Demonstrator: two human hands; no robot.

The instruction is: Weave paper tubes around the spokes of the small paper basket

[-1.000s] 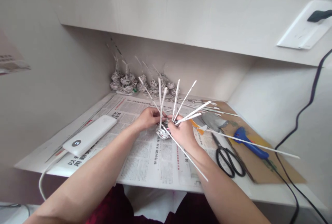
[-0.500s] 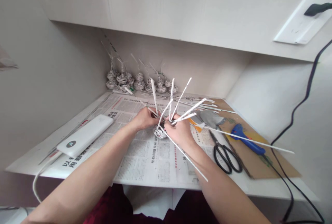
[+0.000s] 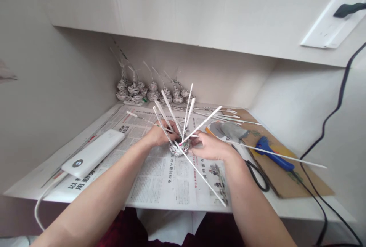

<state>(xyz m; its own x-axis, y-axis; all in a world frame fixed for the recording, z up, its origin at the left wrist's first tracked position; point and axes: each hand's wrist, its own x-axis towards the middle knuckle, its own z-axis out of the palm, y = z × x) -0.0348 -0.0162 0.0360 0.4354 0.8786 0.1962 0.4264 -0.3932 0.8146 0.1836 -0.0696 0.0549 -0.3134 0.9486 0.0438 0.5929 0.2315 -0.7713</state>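
A small round piece woven from rolled newspaper (image 3: 177, 149) rests on the newspaper-covered table, its white paper tubes (image 3: 169, 110) fanning upward and outward. My left hand (image 3: 160, 134) grips it from the left, fingers curled at the bases of the tubes and partly hidden. On the right side, my right hand (image 3: 210, 146) has its thumb against the woven wall. Its bent index finger is on a long paper tube (image 3: 267, 151) that stretches far to the right. Another tube (image 3: 204, 180) slants down toward the table's front edge.
Several woven gourd-shaped pieces (image 3: 153, 91) line the back wall. Loose paper tubes (image 3: 225, 116) lie before them. At right are scissors (image 3: 259, 178), a blue glue gun (image 3: 274, 154) on cardboard (image 3: 305, 182), and a black cable (image 3: 328, 109). A white power bank (image 3: 97, 149) lies left.
The woven piece has turned, and its upright tubes now lean more to the left. My right hand has shifted rightward off the tube bases to the piece's side, with its fingers less bunched.
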